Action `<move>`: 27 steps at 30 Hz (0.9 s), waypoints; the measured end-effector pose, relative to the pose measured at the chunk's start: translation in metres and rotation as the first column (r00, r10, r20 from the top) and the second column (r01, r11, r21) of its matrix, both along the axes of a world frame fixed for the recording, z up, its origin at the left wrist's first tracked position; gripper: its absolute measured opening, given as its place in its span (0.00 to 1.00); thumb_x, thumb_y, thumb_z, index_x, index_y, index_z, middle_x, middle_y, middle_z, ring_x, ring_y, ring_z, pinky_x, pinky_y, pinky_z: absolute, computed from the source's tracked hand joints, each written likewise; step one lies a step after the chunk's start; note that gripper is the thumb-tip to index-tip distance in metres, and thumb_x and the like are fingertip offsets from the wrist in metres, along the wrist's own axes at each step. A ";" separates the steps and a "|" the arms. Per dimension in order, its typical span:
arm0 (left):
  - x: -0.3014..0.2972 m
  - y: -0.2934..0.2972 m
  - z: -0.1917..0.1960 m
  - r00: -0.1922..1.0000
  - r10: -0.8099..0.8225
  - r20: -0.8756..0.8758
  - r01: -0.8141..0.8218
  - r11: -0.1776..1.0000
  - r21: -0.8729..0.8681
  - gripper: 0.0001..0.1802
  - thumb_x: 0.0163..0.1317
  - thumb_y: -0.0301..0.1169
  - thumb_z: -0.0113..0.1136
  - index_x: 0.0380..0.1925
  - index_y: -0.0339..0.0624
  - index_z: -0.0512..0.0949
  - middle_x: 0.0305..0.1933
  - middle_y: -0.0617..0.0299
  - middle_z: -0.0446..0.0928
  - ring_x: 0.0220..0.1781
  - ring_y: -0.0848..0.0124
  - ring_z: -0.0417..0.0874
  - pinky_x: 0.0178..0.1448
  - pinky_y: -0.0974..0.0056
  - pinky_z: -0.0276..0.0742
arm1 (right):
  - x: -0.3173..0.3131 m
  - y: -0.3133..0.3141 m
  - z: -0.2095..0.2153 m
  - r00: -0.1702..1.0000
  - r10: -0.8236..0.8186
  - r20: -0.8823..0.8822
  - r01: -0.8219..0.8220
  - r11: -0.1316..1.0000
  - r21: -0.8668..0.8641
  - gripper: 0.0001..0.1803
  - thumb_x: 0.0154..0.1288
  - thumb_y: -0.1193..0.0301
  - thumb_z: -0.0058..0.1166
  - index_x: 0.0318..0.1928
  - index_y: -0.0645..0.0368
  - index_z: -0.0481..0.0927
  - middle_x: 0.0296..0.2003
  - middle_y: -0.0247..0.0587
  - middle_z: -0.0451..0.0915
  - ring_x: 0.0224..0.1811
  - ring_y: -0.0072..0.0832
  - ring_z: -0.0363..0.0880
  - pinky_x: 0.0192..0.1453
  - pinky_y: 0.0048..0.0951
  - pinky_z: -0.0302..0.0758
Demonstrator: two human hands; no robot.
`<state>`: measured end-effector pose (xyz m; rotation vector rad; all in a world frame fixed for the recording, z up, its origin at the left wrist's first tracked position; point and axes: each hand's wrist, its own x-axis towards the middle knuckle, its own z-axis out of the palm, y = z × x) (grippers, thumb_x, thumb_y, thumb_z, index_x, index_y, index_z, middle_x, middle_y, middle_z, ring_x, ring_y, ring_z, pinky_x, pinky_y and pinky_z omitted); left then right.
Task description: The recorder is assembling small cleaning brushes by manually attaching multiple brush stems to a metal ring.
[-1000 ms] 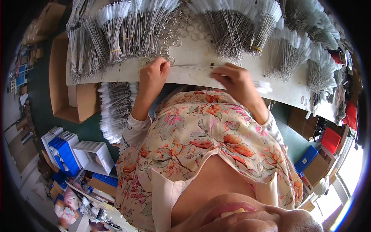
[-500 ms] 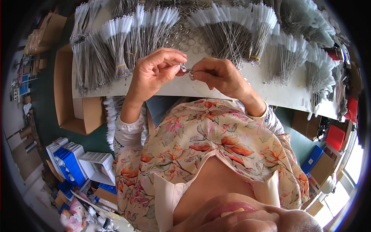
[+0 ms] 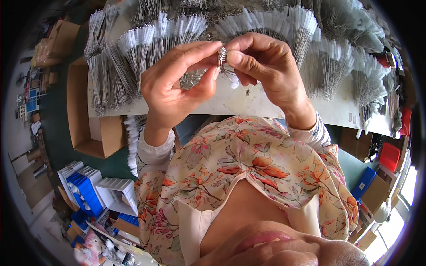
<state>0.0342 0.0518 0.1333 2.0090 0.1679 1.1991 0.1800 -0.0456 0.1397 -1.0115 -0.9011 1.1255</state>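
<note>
Between my two hands, raised above the table's front part, is a small stack of shiny metal rings (image 3: 222, 55), set close together like a coil. My left hand (image 3: 179, 80) has its index fingertip at the top of the stack and its thumb at the lower end. From the other side, my right hand (image 3: 268, 66) pinches the stack with thumb and index finger, its other fingers curled beneath. Something white and thin wire show just below, partly hidden. Behind my hands lie bundles of thin wire brushes (image 3: 137, 46) with white bristles and looped wire ends.
More brush bundles (image 3: 326, 68) cover the right part of the pale table (image 3: 253, 104). Loose metal rings lie mid-table, partly behind my left hand. An open cardboard box (image 3: 95, 133) stands left of the table, with blue and white crates (image 3: 84, 190) nearer me. A red bin (image 3: 389, 157) is at right.
Both hands have risen closer to the camera and look larger. The rings, earlier hanging lower and apart between my fingers, now sit as a tight stack between both hands.
</note>
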 end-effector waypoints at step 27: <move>0.003 0.014 0.027 0.866 -0.033 -0.499 0.073 0.995 0.061 0.07 0.62 0.28 0.53 0.35 0.35 0.75 0.24 0.64 0.74 0.20 0.82 0.68 0.23 0.77 0.66 | 0.018 0.001 -0.014 0.996 0.061 0.069 -0.062 0.998 0.004 0.08 0.59 0.71 0.57 0.36 0.62 0.78 0.23 0.27 0.76 0.22 0.11 0.68 0.24 0.13 0.66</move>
